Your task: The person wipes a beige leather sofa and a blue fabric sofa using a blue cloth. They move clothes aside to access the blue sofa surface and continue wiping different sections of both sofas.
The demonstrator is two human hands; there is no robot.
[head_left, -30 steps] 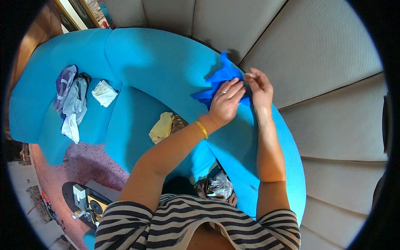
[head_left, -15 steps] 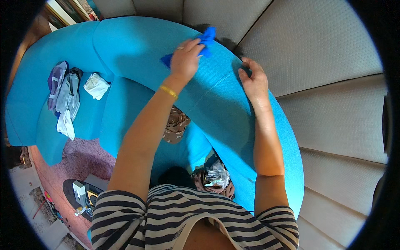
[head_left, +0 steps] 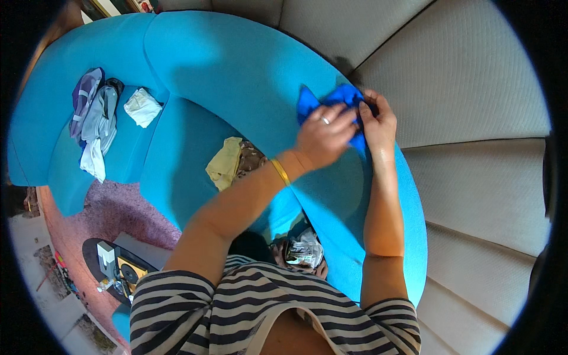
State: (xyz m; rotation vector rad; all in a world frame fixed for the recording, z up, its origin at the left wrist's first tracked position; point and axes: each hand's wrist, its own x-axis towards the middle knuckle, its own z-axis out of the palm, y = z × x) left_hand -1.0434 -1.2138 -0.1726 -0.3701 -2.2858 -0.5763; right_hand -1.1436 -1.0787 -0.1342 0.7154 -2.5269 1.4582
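Note:
A crumpled blue cloth (head_left: 341,94) lies on top of the turquoise sofa back (head_left: 236,65). My left hand (head_left: 326,135), with a ring and a yellow bracelet at the wrist, is on the cloth, its fingers bent into the fabric and slightly blurred. At the cloth's right end is my right hand (head_left: 380,124), thumb and fingers closed around its edge. On the seat below my left forearm are a folded pale yellow cloth (head_left: 225,163) and a brown patterned cloth (head_left: 251,160).
Grey padded wall panels (head_left: 467,77) rise behind the sofa. Grey and purple clothes (head_left: 97,115) and a folded white cloth (head_left: 142,107) lie at the left. A plastic-wrapped bundle (head_left: 305,249) sits near my body. A small dark table (head_left: 92,260) stands on the pink carpet (head_left: 121,204).
My left hand has brought the blue cloth rightward and nearer, up to my right hand, which now grips its edge. The yellow cloth, formerly behind my left arm, has come into view.

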